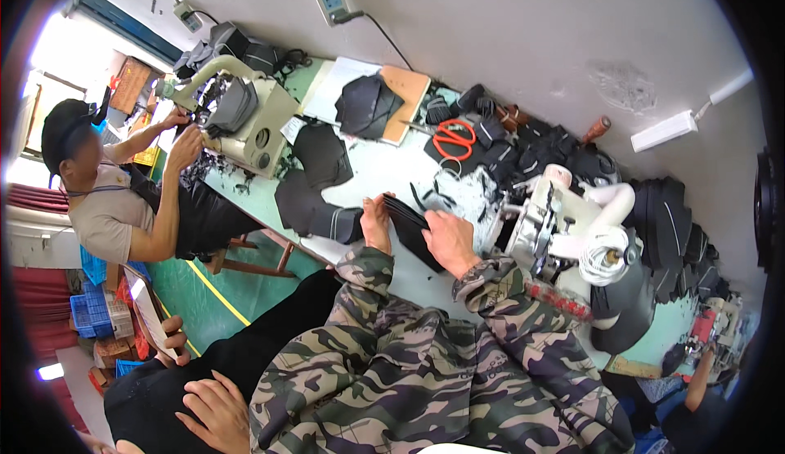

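Over the near edge of the table, I hold a stack of thin black sheet pieces [415,240] between both hands. My left hand [376,223] pinches its left edge, with the fingers closed. Gripping the upper right edge is my right hand [451,237], its thumb lying on top. The layered edges show between the hands; what the pieces are made of I cannot tell. Just left of my left hand lies a bundle of dark pieces [337,222] beside flat dark panels [299,201]. A light-coloured bench machine [544,217] stands close to my right hand.
Orange-handled scissors [455,138] and dark scraps lie behind my hands. A coil of white cord [603,255] hangs on the machine. Stacked black pieces [661,221] stand farther right. A co-worker [114,209] works at another machine [257,123]; a person beside me holds a phone [147,311].
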{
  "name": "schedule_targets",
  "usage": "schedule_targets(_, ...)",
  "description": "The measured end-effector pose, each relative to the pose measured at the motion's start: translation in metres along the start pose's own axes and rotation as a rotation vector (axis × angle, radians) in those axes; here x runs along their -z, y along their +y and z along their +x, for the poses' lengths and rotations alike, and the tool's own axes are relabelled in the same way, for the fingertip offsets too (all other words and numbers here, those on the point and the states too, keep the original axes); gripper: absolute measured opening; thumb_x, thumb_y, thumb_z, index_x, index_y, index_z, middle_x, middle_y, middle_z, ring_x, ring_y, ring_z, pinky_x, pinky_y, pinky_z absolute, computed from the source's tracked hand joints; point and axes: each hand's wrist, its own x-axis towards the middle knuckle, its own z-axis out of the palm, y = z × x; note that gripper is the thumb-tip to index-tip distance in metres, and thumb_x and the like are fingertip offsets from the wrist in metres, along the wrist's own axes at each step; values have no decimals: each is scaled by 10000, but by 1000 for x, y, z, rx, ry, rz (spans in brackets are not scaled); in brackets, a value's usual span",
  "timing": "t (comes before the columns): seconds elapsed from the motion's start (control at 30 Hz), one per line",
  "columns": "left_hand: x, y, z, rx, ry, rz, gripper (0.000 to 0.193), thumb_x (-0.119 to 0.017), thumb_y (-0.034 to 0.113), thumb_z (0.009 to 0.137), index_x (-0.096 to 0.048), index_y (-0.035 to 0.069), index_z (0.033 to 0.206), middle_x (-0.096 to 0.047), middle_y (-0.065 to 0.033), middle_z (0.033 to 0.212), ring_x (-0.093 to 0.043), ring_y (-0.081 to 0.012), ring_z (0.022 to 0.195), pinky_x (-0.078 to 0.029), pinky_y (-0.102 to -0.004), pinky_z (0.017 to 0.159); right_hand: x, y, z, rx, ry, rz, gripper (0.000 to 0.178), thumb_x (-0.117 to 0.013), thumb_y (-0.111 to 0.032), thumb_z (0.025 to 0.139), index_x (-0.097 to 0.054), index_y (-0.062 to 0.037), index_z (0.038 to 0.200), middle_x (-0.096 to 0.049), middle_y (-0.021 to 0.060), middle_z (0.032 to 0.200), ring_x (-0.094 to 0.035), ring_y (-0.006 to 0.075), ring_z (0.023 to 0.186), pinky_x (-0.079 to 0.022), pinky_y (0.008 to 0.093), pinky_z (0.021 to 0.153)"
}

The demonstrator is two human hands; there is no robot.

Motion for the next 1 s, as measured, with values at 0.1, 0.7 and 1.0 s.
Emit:
schedule_targets(0.1, 9, -11, -8, -16, -11, -100, 754, -328, 628, 995, -594, -46, 1202, -630, -203, 1208, -566, -292, 1158, -374, -402, 1032, -8, 1, -7, 96, 45, -35, 261, -745, -171, 762, -586, -98, 955, -637, 83, 895, -635, 315, 868, -505, 445, 708)
schedule_targets(0.7, 21, -32, -83, 178, 163, 84, 358, -683, 55, 875, -562, -47, 1195, -658, -131, 1073, -623, -215, 932, -520, -332, 865, 82, 3, -161, -52, 196, 463, 455, -770, -145, 749, -620, -33, 1165, -572, 192, 1242, -549, 384, 1154, -440, 436, 982)
schedule_targets(1.0, -14, -11, -82, -639, -713, 1502, 699, -771, 158, 742, -495, 29, 1371, -463, -199, 1418, -398, -407, 1334, -331, -480, 1096, 158, 145, -219, -364, 510, -401, 361, -693, -106, 786, -642, -69, 1141, -579, 116, 1291, -504, 329, 1233, -346, 538, 1026)
